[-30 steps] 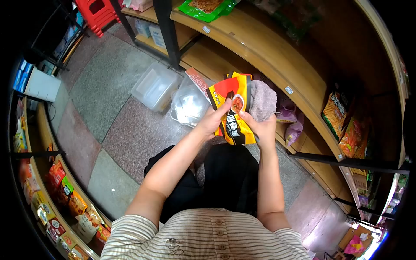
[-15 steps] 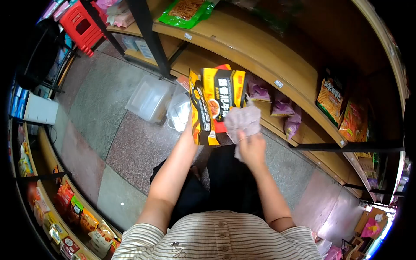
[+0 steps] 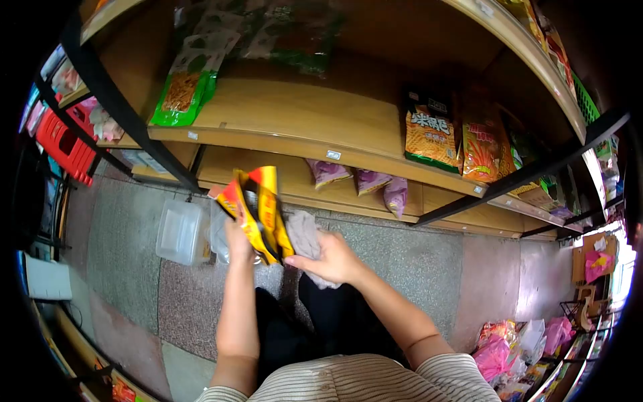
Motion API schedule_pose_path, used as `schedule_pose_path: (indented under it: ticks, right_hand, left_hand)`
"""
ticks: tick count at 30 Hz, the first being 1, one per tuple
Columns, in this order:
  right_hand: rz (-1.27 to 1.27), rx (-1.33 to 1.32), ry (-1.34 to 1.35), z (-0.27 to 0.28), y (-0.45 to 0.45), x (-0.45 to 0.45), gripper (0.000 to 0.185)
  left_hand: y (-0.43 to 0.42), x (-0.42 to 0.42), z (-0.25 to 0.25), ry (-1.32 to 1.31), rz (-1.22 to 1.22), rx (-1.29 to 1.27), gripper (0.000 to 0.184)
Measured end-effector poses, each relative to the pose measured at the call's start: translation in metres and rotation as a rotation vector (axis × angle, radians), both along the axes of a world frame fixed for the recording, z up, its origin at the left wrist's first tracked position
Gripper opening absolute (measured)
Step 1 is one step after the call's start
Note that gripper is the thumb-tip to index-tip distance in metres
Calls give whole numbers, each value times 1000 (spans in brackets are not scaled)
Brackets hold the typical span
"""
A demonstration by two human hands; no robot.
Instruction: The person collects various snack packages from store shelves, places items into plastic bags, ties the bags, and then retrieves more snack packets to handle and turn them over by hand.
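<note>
Yellow, red and black snack packets are in my left hand, which is closed round their lower left side and partly hidden by them. My right hand is closed on a greyish-pink cloth, its thumb reaching the packets' lower right corner. The cloth hangs beside the packets, close against their right side. How many packets there are cannot be made out.
Ahead is a wooden shelf with a green packet and orange packets. Purple packets lie on the lower shelf. A clear plastic box stands on the floor at left. Pink bags lie at lower right.
The view has swung right, showing more of the shelves. The right hand left the packets, moved off with the cloth, and is now back beside them. The packets are tilted differently.
</note>
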State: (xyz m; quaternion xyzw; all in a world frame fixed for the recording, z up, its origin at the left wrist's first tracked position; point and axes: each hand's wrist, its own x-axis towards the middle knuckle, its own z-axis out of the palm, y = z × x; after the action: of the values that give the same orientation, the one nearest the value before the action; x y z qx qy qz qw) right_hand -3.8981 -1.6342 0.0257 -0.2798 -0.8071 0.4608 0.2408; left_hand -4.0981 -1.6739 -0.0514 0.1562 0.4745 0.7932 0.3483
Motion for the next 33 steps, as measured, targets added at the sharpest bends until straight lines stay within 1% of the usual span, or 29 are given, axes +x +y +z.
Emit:
schedule_pose_path:
  ticks: [1,3,4,5,7,9,11,12,13,14,15,16,17,18,19,20,21,22,24,25,27,28,30,31,33]
  right_hand:
    - [12,140,-64,17,10,-1,57]
    - [-29,369,71,48,36,-19,53]
    - [-18,423,86,70,51,-29,54]
    - [-7,478,101,88,68,-40,55]
    - [110,188,268,107,101,-67,56]
    - [-86,257,-170,121,133,-75,53]
    - [-370,468,-67,102,156,-58,47]
    - [-472,529,-88,101,158,-40,46]
    - [-575,590,-108,100,160,-16,45]
    - [-718,775,-166,86,174,7,43]
    - [-844,774,-319,83,178,33,47]
    - [-751,454,-513,101,177,54,57]
    - [-862,604,-531,86,182,75,68]
    - [-832,499,-544,88,175,88,74]
    - [-872,508,-573,62,191,109,87]
    - [-917,449,-592,60,186,114,83]
    - [-912,386,-483,44,200,125,74]
    - [-971,241,-503,40,205,134,66]
    - [-927,319,-513,29,210,143,62]
    - [-909,285,-477,29,204,147,67]
    - [-927,273,-549,40,191,146,74]
    - [-929,275,-552,43,185,137,74]
    - [-828,294,-350,52,177,113,75]
    - [-850,278,-326,55,173,101,68]
    - [-806,281,-266,47,182,93,61]
  left_hand:
    - [-1,-8,11,34,37,-50,33]
    - [-5,-27,13,-23,96,-86,42]
    - [-6,-18,36,-14,132,-47,41]
    - [-5,-22,35,-63,137,26,40]
    - [-11,-23,40,-115,125,-48,35]
    - [-12,-28,32,-92,111,-26,34]
    - [-14,-31,30,-128,110,-154,37]
    - [-17,-27,34,-162,88,-160,37]
    - [-20,-30,28,-185,-15,-107,39]
    - [-20,-27,27,-221,-35,-127,40]
    - [-19,-24,29,-256,-55,-146,40]
    - [-22,-30,21,-274,-35,-164,40]
    - [-23,-24,24,-248,1,-188,38]
    - [-24,-23,19,-256,12,-162,37]
    - [-26,-24,12,-246,24,-225,36]
    - [-30,-13,33,-243,23,-234,35]
    - [-32,-10,42,-254,32,-220,34]
    - [-33,-8,42,-265,26,-216,33]
    - [-38,-10,39,-285,20,-198,32]
    - [-37,-10,36,-294,-3,-190,32]
    - [-39,-12,37,-288,-1,-195,32]
    - [-40,-14,39,-290,-1,-172,33]
    - [-40,-22,35,-298,-20,-147,33]
    - [-41,-22,39,-320,4,-145,32]
    - [-41,-28,27,-325,2,-93,31]
